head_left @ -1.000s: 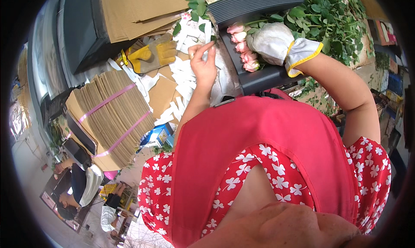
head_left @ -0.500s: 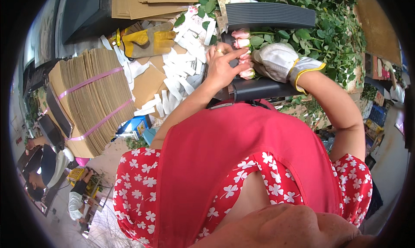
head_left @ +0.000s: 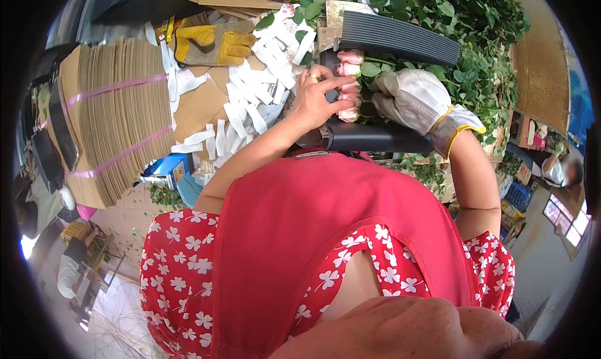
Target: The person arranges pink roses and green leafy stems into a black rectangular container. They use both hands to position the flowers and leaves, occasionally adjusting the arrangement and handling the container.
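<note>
A short row of pink roses [head_left: 349,63] lies with the heads side by side, stems running right. My bare left hand [head_left: 315,100], a ring on one finger, reaches in from the left; its spread fingers rest on the lower rose heads. Just right of the heads is my right hand [head_left: 412,95], in a grey-white work glove with yellow trim. It is curled closed over the rose stems; the glove hides its fingertips. Above the roses stands a black ribbed guard [head_left: 400,37], and a smooth black bar [head_left: 379,137] runs below them.
Leafy green stems [head_left: 482,52] cover the bench at the upper right. White mesh sleeves [head_left: 250,93] lie scattered on the left beside a yellow-grey glove [head_left: 216,43]. A strapped cardboard stack [head_left: 119,108] stands farther left. Other people are in the background on both sides.
The whole view has shifted a little. My gloved right hand has drawn slightly right, away from the rose heads. My left fingers are still on the roses.
</note>
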Demonstrator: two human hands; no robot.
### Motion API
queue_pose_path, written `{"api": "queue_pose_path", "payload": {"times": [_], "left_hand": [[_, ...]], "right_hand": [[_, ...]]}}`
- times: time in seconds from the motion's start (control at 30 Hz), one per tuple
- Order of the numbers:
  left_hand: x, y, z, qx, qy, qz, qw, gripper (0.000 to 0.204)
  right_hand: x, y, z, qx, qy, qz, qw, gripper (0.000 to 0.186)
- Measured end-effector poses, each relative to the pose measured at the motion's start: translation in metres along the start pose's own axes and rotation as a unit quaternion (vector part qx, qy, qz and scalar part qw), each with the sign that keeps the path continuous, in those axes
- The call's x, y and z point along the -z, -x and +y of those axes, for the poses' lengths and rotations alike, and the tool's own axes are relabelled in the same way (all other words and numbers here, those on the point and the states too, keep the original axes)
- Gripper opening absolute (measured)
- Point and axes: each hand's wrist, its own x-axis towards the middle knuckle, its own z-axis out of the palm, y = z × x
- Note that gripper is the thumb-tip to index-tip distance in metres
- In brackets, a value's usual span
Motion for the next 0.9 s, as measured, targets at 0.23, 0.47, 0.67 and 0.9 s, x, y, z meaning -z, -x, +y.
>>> {"api": "queue_pose_path", "payload": {"times": [0.23,0.47,0.67,0.9], "left_hand": [[-0.004,0.001,-0.009,-0.026,-0.037,0.016,0.999,0.051],[-0.008,-0.001,-0.020,-0.035,-0.033,0.022,0.999,0.048],[-0.010,0.000,-0.019,-0.031,-0.040,0.026,0.998,0.049],[-0.004,0.003,-0.005,-0.007,-0.056,0.018,0.998,0.053]], "right_hand": [[0.030,0.093,-0.010,-0.047,-0.126,0.253,0.958,0.017],[0.004,0.019,-0.021,0.023,0.017,-0.099,0.995,0.025],[-0.045,-0.034,0.007,0.024,-0.018,-0.251,0.967,0.023],[-0.053,-0.038,0.001,-0.045,0.050,-0.262,0.963,0.039]]}}
